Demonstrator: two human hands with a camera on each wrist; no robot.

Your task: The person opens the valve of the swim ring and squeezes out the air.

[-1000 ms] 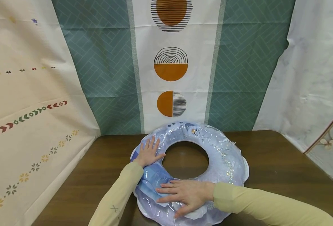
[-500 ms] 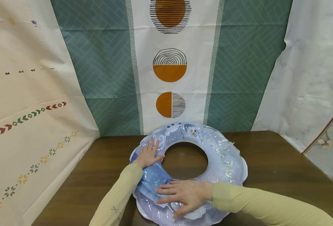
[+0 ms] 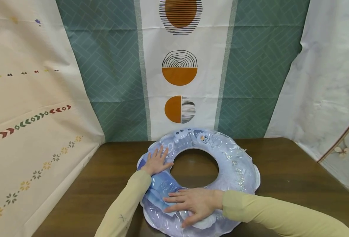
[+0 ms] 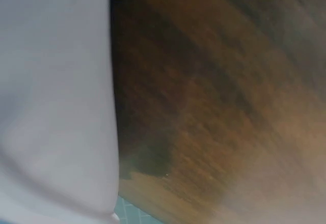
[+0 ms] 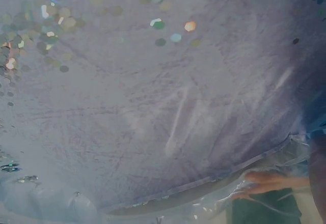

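Observation:
An inflated swim ring point(image 3: 236, 158), pale blue-lilac and glossy with a printed snowman face and glitter, lies flat at the middle of the table. On its left side rests my left hand point(image 3: 156, 163), fingers spread and straight. My right hand point(image 3: 196, 204) lies across its near side, fingers extended to the left over the blue printed part. Neither hand curls round the ring. In the left wrist view a blurred pale surface fills the left edge beside the wood. Close up, the right wrist view shows the ring's clear plastic point(image 5: 153, 91) with loose glitter and a seam.
The dark brown wooden table point(image 3: 103, 184) extends to both sides of the ring. Behind it hangs a green and white cloth point(image 3: 112, 82) with orange circles. A cream patterned cloth point(image 3: 38, 98) drapes at left, a white marbled one point(image 3: 325, 82) at right.

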